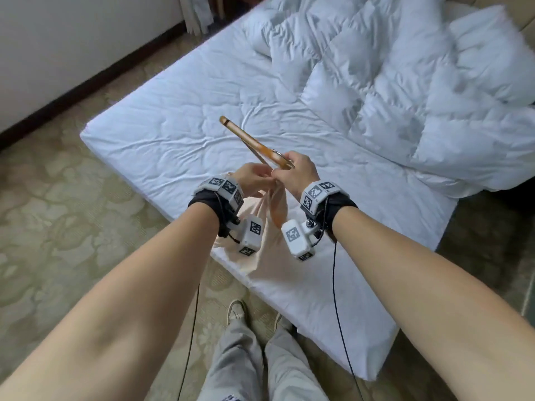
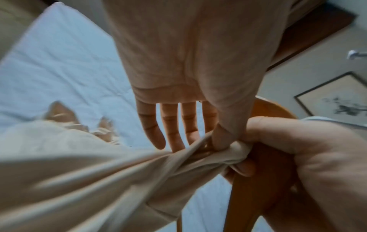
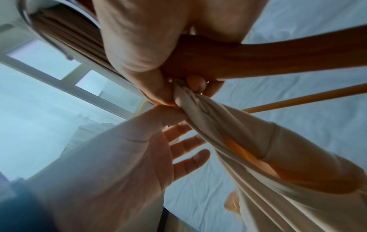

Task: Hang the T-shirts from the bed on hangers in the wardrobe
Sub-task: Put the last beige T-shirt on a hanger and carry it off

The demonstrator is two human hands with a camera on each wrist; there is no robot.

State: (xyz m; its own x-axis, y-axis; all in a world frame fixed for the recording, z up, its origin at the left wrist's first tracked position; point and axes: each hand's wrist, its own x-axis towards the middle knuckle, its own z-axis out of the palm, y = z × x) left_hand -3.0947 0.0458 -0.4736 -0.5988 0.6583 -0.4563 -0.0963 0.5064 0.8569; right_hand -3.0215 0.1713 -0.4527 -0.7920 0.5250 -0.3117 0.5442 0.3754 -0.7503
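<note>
The right hand (image 1: pixel 298 169) forms the main grip: its fingers and thumb are clamped together on two things at once — the centre of the wooden hanger (image 1: pixel 249 143) and a bunched fold of the cream T-shirt (image 1: pixel 269 209). Holding both in one fist pins the fabric against the hanger, so the other hand is free to work the cloth.

The left hand (image 2: pixel 172 124) is inside the T-shirt. In the left wrist view its fingers (image 2: pixel 152 125) are straight and spread, emerging from a ribbed opening with fabric draped over the palm; they curl round nothing. This likely serves to widen the opening so a hanger arm can pass through.

One hanger arm projects up and away over the bed (image 1: pixel 173 134); the other lies under the fabric, showing orange through it in the right wrist view.

The T-shirt hangs from the grip, its lower part trailing on the near bed edge — not yet seated on the hanger. The wardrobe is out of view.
</note>
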